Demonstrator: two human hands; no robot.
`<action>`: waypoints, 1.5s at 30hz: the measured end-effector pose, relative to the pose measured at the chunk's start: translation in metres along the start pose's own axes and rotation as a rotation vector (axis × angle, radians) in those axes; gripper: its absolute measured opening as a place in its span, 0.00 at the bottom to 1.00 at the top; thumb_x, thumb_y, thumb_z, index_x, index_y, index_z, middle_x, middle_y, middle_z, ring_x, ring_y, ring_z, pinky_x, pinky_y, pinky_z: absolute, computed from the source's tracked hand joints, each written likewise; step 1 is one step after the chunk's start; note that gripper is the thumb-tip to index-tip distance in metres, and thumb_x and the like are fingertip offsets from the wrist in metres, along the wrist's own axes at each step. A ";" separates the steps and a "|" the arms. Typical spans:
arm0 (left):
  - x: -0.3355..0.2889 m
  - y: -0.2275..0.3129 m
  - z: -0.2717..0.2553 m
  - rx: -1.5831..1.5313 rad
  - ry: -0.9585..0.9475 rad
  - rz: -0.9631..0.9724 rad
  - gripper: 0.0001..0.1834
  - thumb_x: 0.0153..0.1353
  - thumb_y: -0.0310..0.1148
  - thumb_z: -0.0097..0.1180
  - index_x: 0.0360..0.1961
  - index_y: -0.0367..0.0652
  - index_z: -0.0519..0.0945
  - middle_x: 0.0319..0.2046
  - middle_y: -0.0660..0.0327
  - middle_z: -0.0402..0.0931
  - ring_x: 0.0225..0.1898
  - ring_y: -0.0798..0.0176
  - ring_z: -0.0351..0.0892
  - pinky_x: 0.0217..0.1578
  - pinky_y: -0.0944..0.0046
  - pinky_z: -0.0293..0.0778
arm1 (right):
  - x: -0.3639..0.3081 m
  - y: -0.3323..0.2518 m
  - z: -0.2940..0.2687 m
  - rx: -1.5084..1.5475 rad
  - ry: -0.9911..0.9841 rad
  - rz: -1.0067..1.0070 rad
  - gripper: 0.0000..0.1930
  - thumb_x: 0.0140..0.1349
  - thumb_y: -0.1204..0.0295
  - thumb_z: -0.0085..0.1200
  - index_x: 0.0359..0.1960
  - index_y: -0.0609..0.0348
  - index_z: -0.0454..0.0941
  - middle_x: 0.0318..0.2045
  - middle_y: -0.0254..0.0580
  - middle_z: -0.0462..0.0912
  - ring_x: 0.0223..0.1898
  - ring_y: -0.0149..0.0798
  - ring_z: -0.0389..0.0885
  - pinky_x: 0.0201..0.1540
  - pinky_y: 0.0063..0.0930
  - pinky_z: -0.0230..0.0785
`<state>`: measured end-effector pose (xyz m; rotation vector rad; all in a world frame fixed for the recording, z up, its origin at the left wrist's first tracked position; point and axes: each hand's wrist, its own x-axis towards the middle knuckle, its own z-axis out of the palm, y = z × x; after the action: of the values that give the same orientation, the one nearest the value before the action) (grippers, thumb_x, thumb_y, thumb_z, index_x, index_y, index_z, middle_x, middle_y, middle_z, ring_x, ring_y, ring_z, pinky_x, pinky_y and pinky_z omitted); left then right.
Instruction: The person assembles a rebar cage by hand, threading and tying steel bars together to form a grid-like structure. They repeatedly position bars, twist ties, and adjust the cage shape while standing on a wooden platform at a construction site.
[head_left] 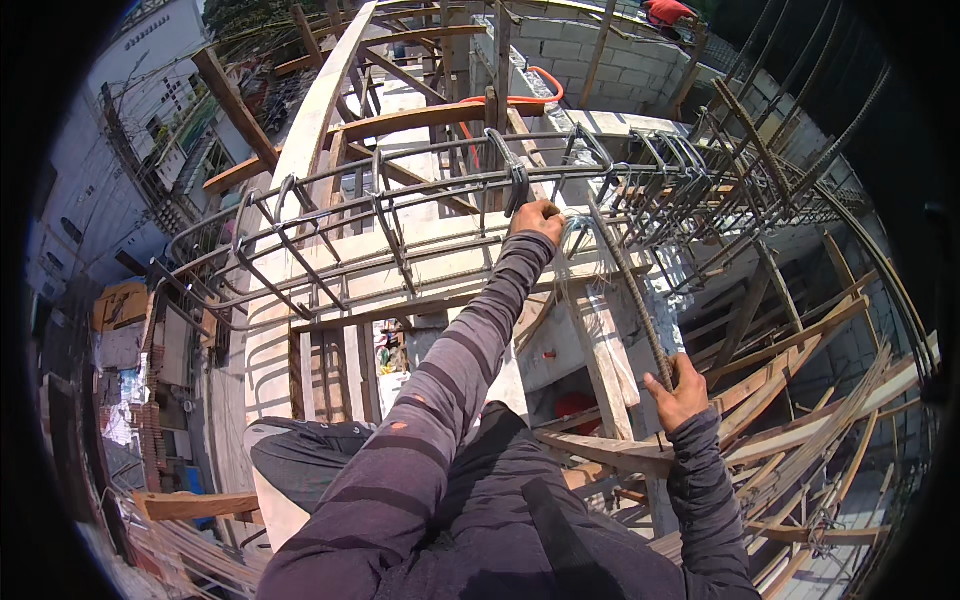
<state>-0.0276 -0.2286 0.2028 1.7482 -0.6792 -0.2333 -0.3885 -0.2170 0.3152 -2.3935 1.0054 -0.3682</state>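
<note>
Dark clothing (490, 520) lay nearest, this side of the rebar cage (398, 250); the right hand (680, 393) gripped a ribbed bar (632, 285) near its close end; the bar slanted leftward to the cage, ending just right of the left hand (540, 219), curled there, its hold unclear.

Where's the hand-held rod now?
Head view, right of centre: the rod slants up and left from the right hand toward the rebar cage, right of the left hand.

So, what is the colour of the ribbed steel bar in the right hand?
Dull brownish grey; the steel bar shows best in the head view.
</note>
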 end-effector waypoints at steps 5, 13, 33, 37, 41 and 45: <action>-0.007 0.015 -0.012 0.452 -0.156 -0.111 0.14 0.52 0.35 0.56 0.39 0.45 0.84 0.40 0.50 0.82 0.44 0.47 0.81 0.51 0.56 0.75 | 0.001 0.006 -0.004 -0.066 -0.007 0.041 0.20 0.55 0.61 0.62 0.39 0.65 0.71 0.30 0.62 0.81 0.36 0.62 0.80 0.40 0.45 0.71; -0.030 0.005 -0.011 0.051 -0.036 -0.174 0.11 0.53 0.35 0.63 0.35 0.41 0.85 0.30 0.51 0.83 0.30 0.54 0.84 0.37 0.58 0.78 | 0.005 0.013 0.000 -0.102 -0.028 0.115 0.23 0.56 0.56 0.60 0.40 0.66 0.71 0.30 0.62 0.81 0.36 0.62 0.80 0.41 0.46 0.70; -0.016 0.075 -0.026 0.816 -0.057 0.252 0.16 0.50 0.34 0.62 0.40 0.41 0.78 0.39 0.52 0.79 0.40 0.48 0.83 0.42 0.53 0.80 | 0.137 0.070 -0.018 0.313 -0.519 0.300 0.17 0.64 0.58 0.58 0.36 0.64 0.78 0.18 0.38 0.77 0.15 0.32 0.75 0.17 0.30 0.67; -0.027 0.095 -0.035 0.796 0.089 0.367 0.13 0.54 0.33 0.55 0.39 0.38 0.74 0.38 0.49 0.78 0.31 0.44 0.83 0.33 0.52 0.80 | 0.155 0.088 -0.008 0.468 -0.638 0.392 0.17 0.65 0.58 0.56 0.38 0.64 0.78 0.19 0.40 0.78 0.15 0.34 0.76 0.17 0.32 0.70; -0.045 0.107 -0.055 0.735 0.151 0.397 0.10 0.56 0.33 0.52 0.36 0.39 0.72 0.36 0.49 0.77 0.27 0.43 0.82 0.30 0.50 0.80 | 0.156 0.099 -0.001 0.481 -0.637 0.437 0.16 0.65 0.59 0.56 0.37 0.63 0.78 0.18 0.39 0.78 0.16 0.33 0.77 0.17 0.32 0.70; -0.057 0.111 -0.106 0.434 0.435 0.453 0.08 0.57 0.32 0.48 0.31 0.37 0.73 0.29 0.49 0.77 0.25 0.45 0.80 0.30 0.52 0.76 | 0.156 0.107 0.002 0.422 -0.576 0.414 0.14 0.65 0.60 0.56 0.36 0.60 0.79 0.18 0.37 0.76 0.16 0.33 0.75 0.17 0.32 0.67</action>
<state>-0.0573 -0.1264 0.3269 1.9041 -0.8160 0.6307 -0.3426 -0.3923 0.2617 -1.7043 0.9887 0.2327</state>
